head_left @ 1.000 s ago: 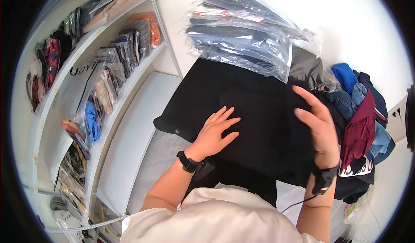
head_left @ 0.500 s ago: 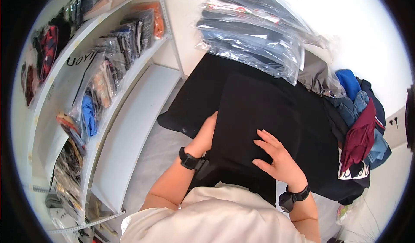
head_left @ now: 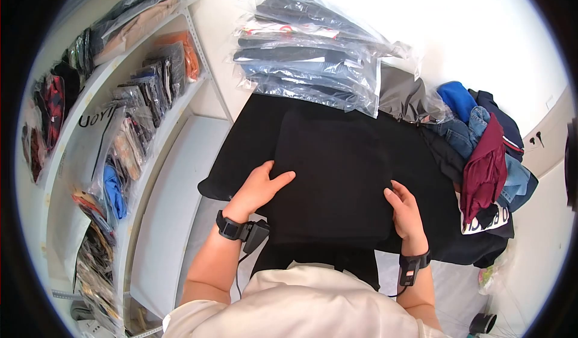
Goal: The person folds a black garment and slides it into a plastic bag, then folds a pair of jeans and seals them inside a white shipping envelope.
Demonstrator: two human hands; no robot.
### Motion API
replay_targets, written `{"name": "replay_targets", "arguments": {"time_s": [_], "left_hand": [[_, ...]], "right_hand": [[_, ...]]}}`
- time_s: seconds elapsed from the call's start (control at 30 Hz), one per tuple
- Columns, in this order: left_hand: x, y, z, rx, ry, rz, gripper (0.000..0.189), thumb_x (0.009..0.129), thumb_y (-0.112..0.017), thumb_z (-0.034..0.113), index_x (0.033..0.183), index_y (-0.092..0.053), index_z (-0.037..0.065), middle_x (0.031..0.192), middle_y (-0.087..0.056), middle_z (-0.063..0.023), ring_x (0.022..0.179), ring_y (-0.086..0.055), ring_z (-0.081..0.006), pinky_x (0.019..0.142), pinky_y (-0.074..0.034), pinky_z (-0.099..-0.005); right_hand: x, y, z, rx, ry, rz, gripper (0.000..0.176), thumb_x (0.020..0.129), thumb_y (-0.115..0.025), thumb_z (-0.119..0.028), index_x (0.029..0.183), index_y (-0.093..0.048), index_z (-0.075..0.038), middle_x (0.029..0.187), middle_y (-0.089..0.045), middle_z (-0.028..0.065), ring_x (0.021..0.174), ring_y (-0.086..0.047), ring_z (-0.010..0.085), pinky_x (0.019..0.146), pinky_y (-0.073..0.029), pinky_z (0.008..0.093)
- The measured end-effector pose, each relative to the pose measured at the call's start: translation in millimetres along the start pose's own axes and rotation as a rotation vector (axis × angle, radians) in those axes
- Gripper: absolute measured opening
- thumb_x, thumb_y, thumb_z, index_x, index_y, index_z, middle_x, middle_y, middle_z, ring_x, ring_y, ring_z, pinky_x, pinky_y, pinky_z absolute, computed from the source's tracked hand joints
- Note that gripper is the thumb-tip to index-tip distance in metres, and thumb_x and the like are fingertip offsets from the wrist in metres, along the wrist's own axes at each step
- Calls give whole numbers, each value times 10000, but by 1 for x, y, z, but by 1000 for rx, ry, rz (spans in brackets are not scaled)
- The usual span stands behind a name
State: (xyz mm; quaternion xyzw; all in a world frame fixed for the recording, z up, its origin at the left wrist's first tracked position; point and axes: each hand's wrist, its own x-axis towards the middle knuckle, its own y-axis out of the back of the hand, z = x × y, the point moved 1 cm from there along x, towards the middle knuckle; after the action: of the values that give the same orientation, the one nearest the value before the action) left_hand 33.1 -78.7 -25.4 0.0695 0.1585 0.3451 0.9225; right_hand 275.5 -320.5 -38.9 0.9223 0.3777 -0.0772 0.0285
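A folded black garment (head_left: 334,175) lies flat in front of me as a smooth rectangle on a black-covered table (head_left: 244,136). At its left edge is my left hand (head_left: 256,187), the thumb lying on top and the fingers around the side. My right hand (head_left: 406,210) is at the opposite edge, its thumb and fingers bent about the cloth; some fingertips are hidden. Black on black makes the garment's borders hard to make out.
Bagged folded clothes (head_left: 307,61) are stacked at the table's back, beside a grey bagged garment (head_left: 406,97). Loose clothes, including a maroon garment (head_left: 484,169), form a pile at right. White shelving (head_left: 174,175) with bagged garments stands at left.
My left hand now has its thumb on top of the garment. My right hand has moved from lying over the cloth outward to its right edge. The view has shifted slightly.
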Motion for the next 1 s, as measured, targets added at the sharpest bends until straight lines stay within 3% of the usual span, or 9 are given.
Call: {"name": "replay_targets", "arguments": {"time_s": [0.3, 0.47, 0.53, 0.63, 0.67, 0.77, 0.83, 0.93, 1.0], "left_hand": [[6, -20, 12, -31, -122, -153, 502, 850, -693, 95, 1295, -508, -46, 1222, -622, -118, 1096, -593, -194, 965, -463, -325], [24, -35, 43, 216, -471, -36, 434, 782, -711, 137, 1134, -557, -65, 1085, -647, -231, 1041, -637, -324, 882, -502, -378], [31, -54, 74, 387, -605, -51, 444, 807, -693, 157, 1167, -552, -62, 1048, -651, -236, 1018, -640, -335, 866, -504, -395], [45, -94, 116, 425, -813, 46, 559, 769, -693, 109, 1268, -487, -39, 1105, -618, -244, 1051, -601, -394, 874, -496, -434], [45, -105, 129, 325, -917, 73, 577, 752, -695, 89, 1272, -479, -38, 1134, -598, -232, 1078, -574, -392, 908, -475, -429], [45, -137, 147, 195, -1191, 214, 597, 715, -687, 29, 1271, -472, -9, 1218, -531, -185, 1156, -485, -374, 1005, -395, -425], [45, -152, 134, 201, -1183, 96, 562, 719, -678, 24, 1247, -485, 1, 1239, -519, -177, 1179, -464, -366, 1020, -372, -439], [52, -163, 85, 352, -1110, -139, 471, 743, -687, 85, 1177, -535, -20, 1223, -536, -184, 1214, -459, -359, 1046, -355, -445], [46, -155, 60, 558, -992, -285, 421, 774, -693, 125, 1149, -567, -18, 1255, -532, -192, 1263, -436, -356, 1081, -328, -455]], "right_hand": [[22, -11, -12, 256, -283, -195, 561, 811, -610, -54, 1337, -449, 54, 1191, -616, 114, 1082, -591, 210, 922, -470, 320], [-11, -12, -20, 274, 194, -151, 696, 784, -540, 22, 1445, -324, 52, 1409, -467, 147, 1265, -471, 240, 1060, -360, 320], [-29, -3, -23, 27, 409, 2, 806, 774, -558, 15, 1497, -202, 56, 1555, -239, 190, 1446, -212, 258, 1167, -152, 333], [-52, 17, -19, -241, 645, 229, 797, 867, -603, -114, 1500, -153, 62, 1572, -168, 203, 1454, -170, 279, 1171, -136, 377], [-57, 16, -16, -111, 675, 316, 643, 874, -593, -115, 1427, -329, 80, 1510, -312, 226, 1421, -273, 326, 1157, -209, 418], [-68, 49, -4, -558, 681, 198, 735, 946, -620, -182, 1485, -178, 50, 1313, -518, 244, 1057, -619, 246, 860, -516, 288], [-61, 82, 40, -441, 378, 71, 668, 946, -623, -180, 1443, -264, 85, 996, -667, 193, 733, -661, 183, 650, -530, 263], [-88, 73, -7, -604, 127, 204, 502, 940, -638, -182, 1307, -452, 105, 836, -670, 125, 652, -613, 132, 580, -494, 259], [-83, 75, -11, -588, 288, 254, 287, 944, -629, -153, 1116, -592, 73, 773, -652, 97, 638, -584, 120, 574, -476, 263]]}}
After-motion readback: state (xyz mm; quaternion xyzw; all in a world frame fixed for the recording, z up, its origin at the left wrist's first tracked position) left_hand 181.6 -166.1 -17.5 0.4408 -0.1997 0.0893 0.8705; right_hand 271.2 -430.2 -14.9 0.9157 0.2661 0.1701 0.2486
